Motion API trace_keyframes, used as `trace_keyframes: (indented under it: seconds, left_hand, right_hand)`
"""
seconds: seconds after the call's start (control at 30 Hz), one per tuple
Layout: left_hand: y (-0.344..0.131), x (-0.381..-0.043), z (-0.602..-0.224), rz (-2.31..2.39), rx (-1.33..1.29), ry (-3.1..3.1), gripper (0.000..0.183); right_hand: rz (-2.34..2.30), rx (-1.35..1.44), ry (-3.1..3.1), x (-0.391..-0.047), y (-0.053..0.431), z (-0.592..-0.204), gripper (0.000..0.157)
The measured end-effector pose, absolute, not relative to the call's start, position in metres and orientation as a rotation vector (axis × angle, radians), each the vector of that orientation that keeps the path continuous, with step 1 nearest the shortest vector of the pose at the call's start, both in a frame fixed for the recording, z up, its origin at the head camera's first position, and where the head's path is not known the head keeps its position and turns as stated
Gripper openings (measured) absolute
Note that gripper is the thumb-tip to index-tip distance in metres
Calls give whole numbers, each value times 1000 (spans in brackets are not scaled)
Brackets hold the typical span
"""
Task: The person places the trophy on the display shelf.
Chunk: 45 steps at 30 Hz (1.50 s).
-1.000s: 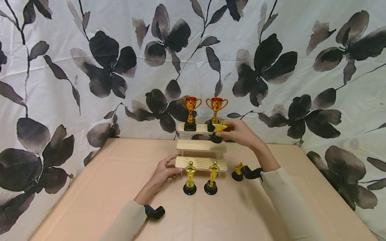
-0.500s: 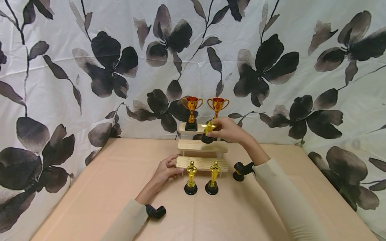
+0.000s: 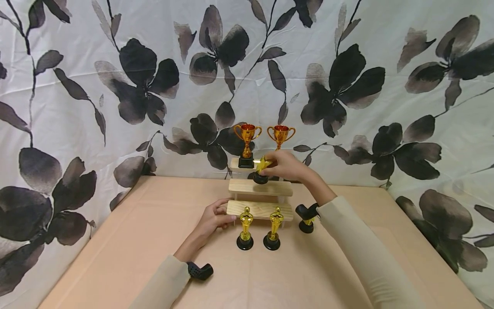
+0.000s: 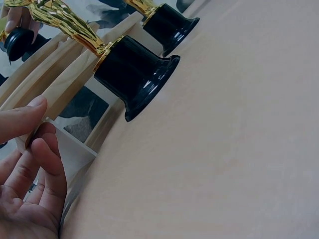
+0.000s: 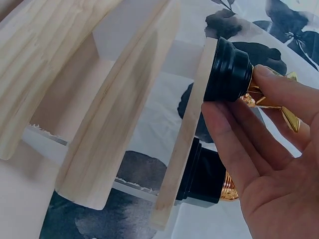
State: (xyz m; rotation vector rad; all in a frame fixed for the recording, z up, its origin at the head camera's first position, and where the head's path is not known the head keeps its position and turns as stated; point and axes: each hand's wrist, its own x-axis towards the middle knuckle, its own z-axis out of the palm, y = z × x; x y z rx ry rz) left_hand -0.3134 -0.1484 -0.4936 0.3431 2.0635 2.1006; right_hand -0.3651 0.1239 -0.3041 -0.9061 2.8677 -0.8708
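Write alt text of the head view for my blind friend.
A person's right hand holds a gold star trophy near the upper part of a three-tier wooden stand; the left hand grips its lowest shelf. A gold cup stands on the top shelf, another partly behind the right hand; two gold figurines stand in front.

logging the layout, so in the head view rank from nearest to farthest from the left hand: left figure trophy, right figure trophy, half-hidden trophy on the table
1. Left figure trophy: just right of the left hand
2. Right figure trophy: next along to the right
3. Half-hidden trophy: farthest right of the three
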Motion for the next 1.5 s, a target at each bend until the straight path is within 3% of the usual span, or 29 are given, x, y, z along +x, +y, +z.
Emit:
trace_keyframes:
  seconds: [0.27,0.53,1.33,1.5]
  left_hand:
    - [-148,-314,-494,2105,355,2067,74]
    - [-148,-313,-494,2111,359,2062,75]
    - [-149,-313,-493,2096,349,2063,75]
    - [-148,-313,-493,2095,342,2064,75]
  right_hand:
    - [-788,-886,2838,-374,112,-301,19]
    - [-724,-965,2835,-381,102,-301,31]
    - [-600,-1037,2829,-391,79,-310,40]
    - [-608,-1039,2819,-393,79,-316,32]
